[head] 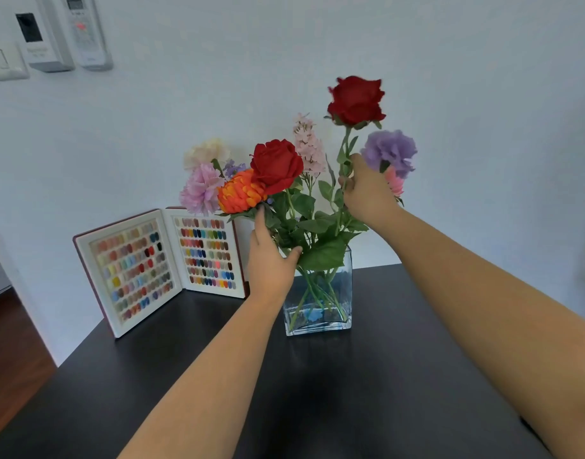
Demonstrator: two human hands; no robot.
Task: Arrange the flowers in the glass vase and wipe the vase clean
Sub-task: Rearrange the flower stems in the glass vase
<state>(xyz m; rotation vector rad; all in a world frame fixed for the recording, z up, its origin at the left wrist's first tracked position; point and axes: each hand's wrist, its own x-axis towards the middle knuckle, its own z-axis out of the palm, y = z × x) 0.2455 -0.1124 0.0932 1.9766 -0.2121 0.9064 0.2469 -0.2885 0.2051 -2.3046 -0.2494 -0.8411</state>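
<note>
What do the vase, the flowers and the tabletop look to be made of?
Vase: clear glass, glossy; the stems show through its walls. Flowers: probably artificial, fabric-like petals with very even, saturated colour, though real ones cannot be ruled out. Tabletop: dark, smooth, with a faint sheen; probably laminate or painted wood.

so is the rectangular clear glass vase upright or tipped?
Upright. The rectangular clear glass vase sits flat on the black table, its walls vertical, with green stems standing inside it.
</note>
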